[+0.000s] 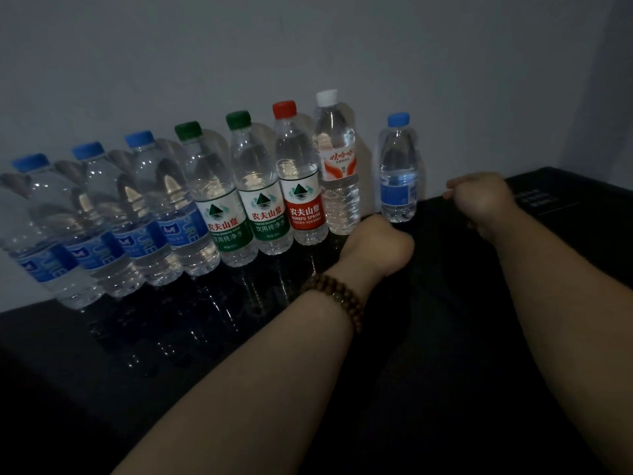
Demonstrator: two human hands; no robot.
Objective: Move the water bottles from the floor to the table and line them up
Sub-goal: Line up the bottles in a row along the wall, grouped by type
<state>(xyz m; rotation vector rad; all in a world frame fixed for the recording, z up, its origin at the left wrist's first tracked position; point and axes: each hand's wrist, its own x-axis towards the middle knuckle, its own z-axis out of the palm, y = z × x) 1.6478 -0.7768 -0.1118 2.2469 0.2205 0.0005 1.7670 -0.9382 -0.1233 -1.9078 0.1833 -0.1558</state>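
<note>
Eight water bottles (258,200) stand upright on the black table (137,354). They form a line along the grey wall (308,46), running from the left edge of the frame toward the upper right. From the left come three blue-label bottles (99,234), two green-label bottles (212,214), a red-label bottle (303,200) and a white-cap bottle (337,173). These seven are packed side by side, touching or nearly so. The small blue-cap bottle (398,176) stands at the right end, separated from the white-cap bottle by a clear gap.

The left hand (376,241), with a bead bracelet (337,296) on its wrist, is at the centre of the frame, curled into a fist with nothing in it. It sits just in front of the gap between the white-cap bottle and the small blue-cap bottle, close to both bases. Whether it touches either one cannot be told. The right hand (479,200) is to the right of the small blue-cap bottle, near it but apart, its fingers also curled and holding nothing. Both forearms reach in from the bottom of the frame over the table.
</note>
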